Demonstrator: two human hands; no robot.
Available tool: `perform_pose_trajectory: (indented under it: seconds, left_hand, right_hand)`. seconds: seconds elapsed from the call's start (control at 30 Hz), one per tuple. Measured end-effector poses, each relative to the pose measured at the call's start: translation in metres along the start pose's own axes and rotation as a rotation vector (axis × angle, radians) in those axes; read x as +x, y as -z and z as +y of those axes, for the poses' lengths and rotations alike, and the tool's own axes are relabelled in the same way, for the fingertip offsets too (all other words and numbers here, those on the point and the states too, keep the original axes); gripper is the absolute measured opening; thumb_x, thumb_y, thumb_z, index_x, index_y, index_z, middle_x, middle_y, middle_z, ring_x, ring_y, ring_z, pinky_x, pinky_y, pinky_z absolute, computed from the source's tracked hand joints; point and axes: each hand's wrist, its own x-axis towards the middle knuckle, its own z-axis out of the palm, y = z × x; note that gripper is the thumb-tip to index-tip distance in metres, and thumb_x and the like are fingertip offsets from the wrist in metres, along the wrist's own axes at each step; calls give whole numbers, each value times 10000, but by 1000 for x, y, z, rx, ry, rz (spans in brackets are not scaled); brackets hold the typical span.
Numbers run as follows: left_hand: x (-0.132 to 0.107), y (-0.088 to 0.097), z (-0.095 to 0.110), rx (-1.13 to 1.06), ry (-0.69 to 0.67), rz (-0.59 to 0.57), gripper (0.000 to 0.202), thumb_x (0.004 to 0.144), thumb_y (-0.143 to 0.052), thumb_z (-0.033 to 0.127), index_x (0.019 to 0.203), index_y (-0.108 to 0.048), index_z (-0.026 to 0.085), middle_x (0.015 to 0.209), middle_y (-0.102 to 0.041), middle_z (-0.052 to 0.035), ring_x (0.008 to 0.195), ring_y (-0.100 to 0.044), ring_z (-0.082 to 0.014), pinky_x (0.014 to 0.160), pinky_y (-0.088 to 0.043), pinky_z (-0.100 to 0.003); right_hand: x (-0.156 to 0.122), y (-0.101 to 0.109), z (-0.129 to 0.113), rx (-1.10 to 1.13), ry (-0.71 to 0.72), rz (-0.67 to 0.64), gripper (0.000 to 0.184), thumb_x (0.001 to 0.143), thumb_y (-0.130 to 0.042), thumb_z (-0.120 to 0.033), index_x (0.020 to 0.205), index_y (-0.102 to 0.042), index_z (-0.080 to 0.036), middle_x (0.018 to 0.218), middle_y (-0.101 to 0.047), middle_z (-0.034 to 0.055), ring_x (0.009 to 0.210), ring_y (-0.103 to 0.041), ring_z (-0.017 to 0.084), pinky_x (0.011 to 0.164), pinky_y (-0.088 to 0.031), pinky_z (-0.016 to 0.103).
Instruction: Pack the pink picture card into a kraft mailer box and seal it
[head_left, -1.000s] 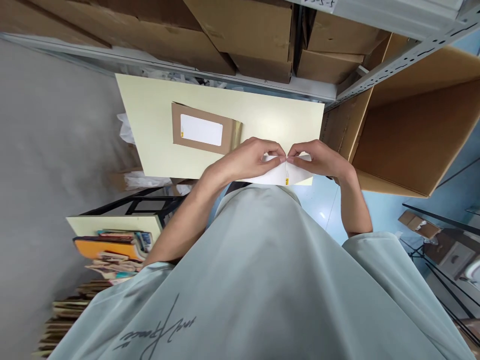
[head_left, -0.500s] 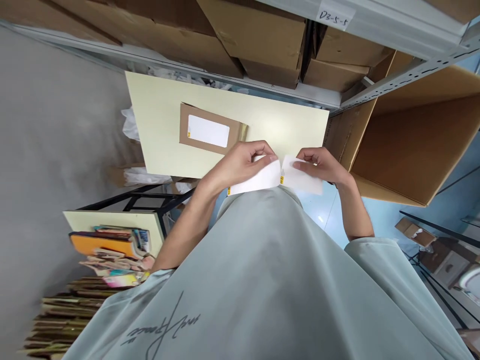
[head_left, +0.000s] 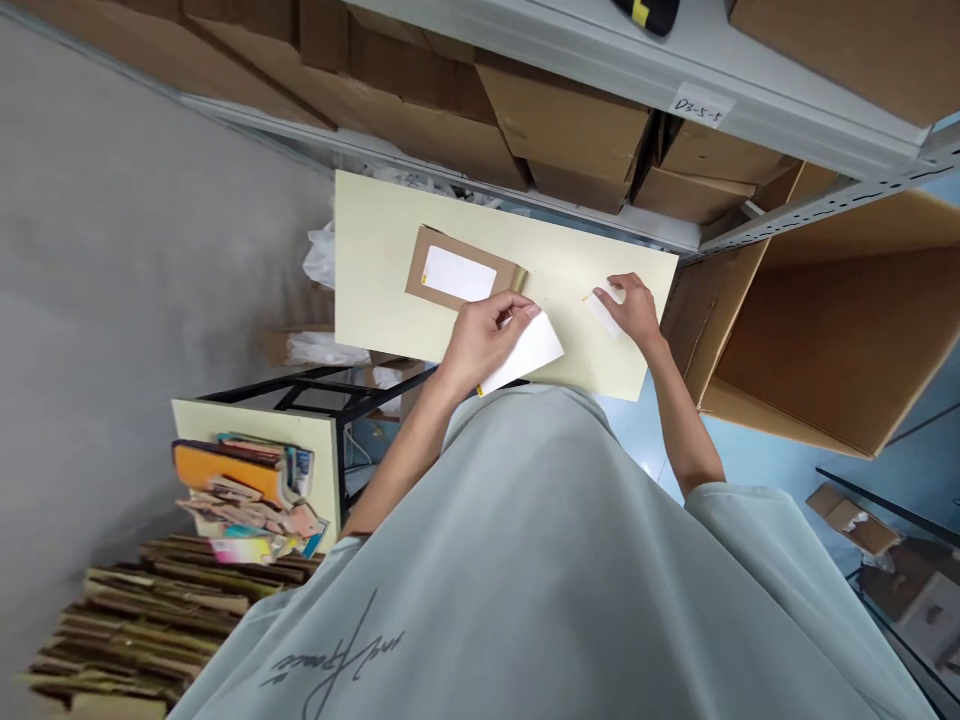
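Note:
My left hand [head_left: 486, 338] pinches a white label [head_left: 531, 352] by its upper edge, above the near edge of the cream tabletop [head_left: 390, 210]. A small yellow mark shows at the label's lower left corner. Over the right part of the tabletop, my right hand [head_left: 636, 308] has thumb and fingers on a second, thinner-looking white label [head_left: 604, 316], yellow at its left end. Whether this one touches the tabletop I cannot tell. Beyond my left hand lies a flat brown cardboard package [head_left: 442, 298] with a white label [head_left: 459, 273] on top.
A large open cardboard box [head_left: 832, 330] stands at the right. Metal shelving [head_left: 570, 60] with cardboard boxes [head_left: 570, 110] runs along the far side. At the left are a smaller cream surface with books and papers [head_left: 240, 480] and a stack of flattened cardboard [head_left: 142, 620].
The two white labels, edge to edge before, are now apart. My right hand has moved out over the tabletop with one, while my left hand keeps the other. The view has shifted.

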Motion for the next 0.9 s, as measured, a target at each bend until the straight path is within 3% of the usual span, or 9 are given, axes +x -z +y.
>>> perform_pose_trajectory:
  seconds: [0.1,0.17,0.27,0.33,0.4,0.5,0.63,0.77,0.9]
  left_hand:
    - [-5,3,-5,46,-17,32,395,986,-773,622,889,-780,240,702,-646,6,695,-556,-187,654,-412,-319]
    - [-8,5,-9,79,-30,39,412,1020,-756,635,882,-763,247,681,-622,8,701,-574,-196,673,-446,-327]
    - [-15,10,-8,128,-110,135,394,1033,-773,646,949,-757,261,860,-729,-40,879,-688,-246,825,-565,-370]
    - [-24,18,-3,145,-226,205,379,1018,-804,654,1035,-774,277,1116,-799,-97,1128,-734,-307,1030,-607,-449]
    - [-36,31,2,138,-328,170,391,1017,-802,678,1106,-797,297,1321,-801,-122,1324,-716,-352,1190,-581,-532]
    - [-52,58,3,108,-395,63,443,991,-819,732,1180,-823,331,1475,-779,-101,1507,-655,-394,1276,-549,-613]
    - [-64,103,-15,94,-446,62,514,920,-896,750,1261,-834,370,1565,-757,-85,1573,-603,-426,1292,-537,-653]
    - [-70,154,-43,112,-519,89,518,1004,-816,728,1379,-811,369,1527,-778,-79,1534,-626,-398,1311,-525,-643]
    - [-73,206,-64,183,-601,88,515,1123,-680,663,1509,-764,332,1640,-696,-125,1539,-612,-369,1285,-559,-591]
  right_hand:
    - [-44,-10,-51,536,85,-322,672,946,-762,-896,1043,-830,-234,1099,-853,94,1053,-801,254,993,-667,416]
    - [-71,-16,-82,695,71,-383,667,816,-894,-888,950,-819,-239,1014,-847,53,971,-791,222,922,-675,376]
    - [-99,-27,-115,780,2,-193,626,726,-1001,-808,837,-772,-235,1005,-843,46,937,-781,211,897,-683,372]
    - [-110,-34,-130,808,-30,-41,603,763,-984,-796,838,-757,-242,1038,-846,52,949,-788,216,898,-696,389]
    - [-119,-41,-144,804,-41,84,578,822,-946,-791,853,-740,-253,1065,-844,53,967,-793,217,891,-703,394]
    - [-134,-54,-174,770,-59,182,546,902,-896,-775,860,-712,-263,1069,-834,53,999,-794,218,878,-706,384]
    - [-150,-84,-224,728,-27,209,516,959,-869,-754,890,-719,-265,1069,-818,51,1047,-798,227,918,-715,395]
    - [-156,-121,-271,677,40,166,524,1019,-784,-790,994,-777,-267,1086,-806,41,1116,-800,229,996,-720,410]
    - [-155,-154,-307,701,131,121,543,1007,-787,-810,1124,-846,-283,1231,-821,66,1255,-780,266,1050,-728,452]
